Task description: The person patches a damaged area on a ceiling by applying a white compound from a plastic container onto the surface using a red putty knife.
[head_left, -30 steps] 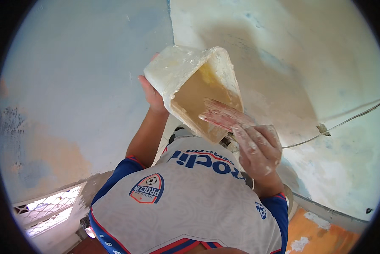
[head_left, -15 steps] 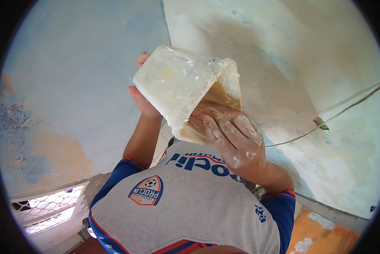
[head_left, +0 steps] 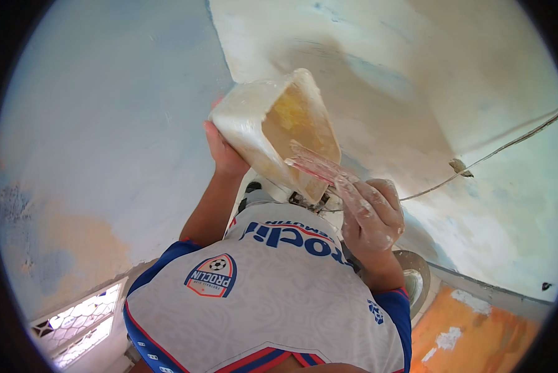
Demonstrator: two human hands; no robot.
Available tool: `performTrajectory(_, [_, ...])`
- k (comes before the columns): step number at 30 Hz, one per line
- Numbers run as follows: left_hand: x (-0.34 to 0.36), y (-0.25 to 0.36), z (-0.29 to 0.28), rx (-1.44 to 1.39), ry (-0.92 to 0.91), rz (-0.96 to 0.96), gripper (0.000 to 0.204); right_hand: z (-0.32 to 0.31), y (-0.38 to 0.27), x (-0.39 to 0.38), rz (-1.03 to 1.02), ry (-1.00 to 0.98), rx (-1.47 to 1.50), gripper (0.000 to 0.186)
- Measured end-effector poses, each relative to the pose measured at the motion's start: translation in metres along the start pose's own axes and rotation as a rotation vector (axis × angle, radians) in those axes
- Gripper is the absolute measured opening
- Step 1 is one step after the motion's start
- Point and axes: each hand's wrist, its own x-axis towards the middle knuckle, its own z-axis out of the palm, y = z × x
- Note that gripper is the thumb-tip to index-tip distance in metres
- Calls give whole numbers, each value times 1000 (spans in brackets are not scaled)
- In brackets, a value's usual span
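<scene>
Tilted on its side in front of my chest is a squarish whitish plastic tub point(head_left: 245, 115), its mouth turned to the right and down. Pale residue coats it, with a yellowish patch inside. My left hand point(head_left: 227, 151) is wrapped round the tub's closed end; some of its fingers are hidden behind. Smeared with white paste, my right hand point(head_left: 375, 214) is closed on a thin, flat reddish scraper point(head_left: 313, 166), also coated in paste. The scraper's end lies at the tub's mouth; I cannot tell whether it touches the wall.
A patchy wall point(head_left: 130, 124) stands close ahead, blue-grey on the left and cream on the right. A cable point(head_left: 509, 146) runs across it at the right. Low left is a grated opening point(head_left: 80, 317). An orange patchy surface point(head_left: 472, 329) lies at lower right.
My right hand has drawn out of the tub to the right, bringing the scraper into sight. The tub has turned so that more of its inside shows.
</scene>
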Motion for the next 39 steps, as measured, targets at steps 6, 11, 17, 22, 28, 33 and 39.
performTrajectory(6, [-3,-17,-7,-234,104,-374,84,18,18,-16,75,195,-26,32])
performTrajectory(11, [6,-20,-20,-249,106,-518,84,38,24,-7,113,165,-108,33])
performTrajectory(17, [33,-22,-42,-303,65,-576,83,62,24,22,108,110,-194,33])
performTrajectory(22, [54,-27,-48,-419,228,-751,80,87,30,47,108,97,-187,31])
performTrajectory(28, [83,-27,-89,-506,171,-844,82,131,54,43,222,220,-79,13])
performTrajectory(33, [104,-14,-114,-547,149,-826,83,179,80,29,735,464,219,14])
performTrajectory(39, [121,0,-143,-483,165,-850,83,237,120,28,880,591,265,19])
